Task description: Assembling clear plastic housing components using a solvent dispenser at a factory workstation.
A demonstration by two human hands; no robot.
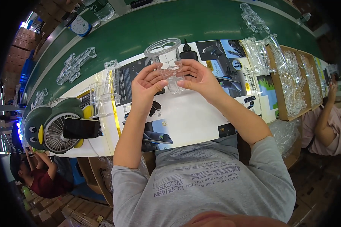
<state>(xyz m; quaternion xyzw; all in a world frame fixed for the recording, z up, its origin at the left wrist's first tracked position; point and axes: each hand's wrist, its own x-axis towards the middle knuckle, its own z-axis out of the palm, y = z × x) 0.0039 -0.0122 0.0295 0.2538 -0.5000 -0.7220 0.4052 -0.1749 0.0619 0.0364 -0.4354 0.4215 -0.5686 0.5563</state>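
Observation:
Both my hands hold a clear plastic part (170, 65) above the middle of the table. A wide round ring forms its far end, and a narrower body runs down between my thumbs. My left hand (146, 84) closes on its left side, with thumb and fingers pressed to the body. On the opposite side my right hand (201, 81) grips it the same way. Just beyond my right fingers stands a black bottle with a pointed nozzle (189, 53). Similar clear parts (109, 89) are grouped to the left of my left hand.
Printed card sheets (201, 123) cover the near table. To the right, a cardboard box (286, 101) holds several clear parts, with more clear tubes (255, 56) beside it. A penguin-shaped fan (51, 128) and a phone (80, 128) are at left. Other people sit on both sides.

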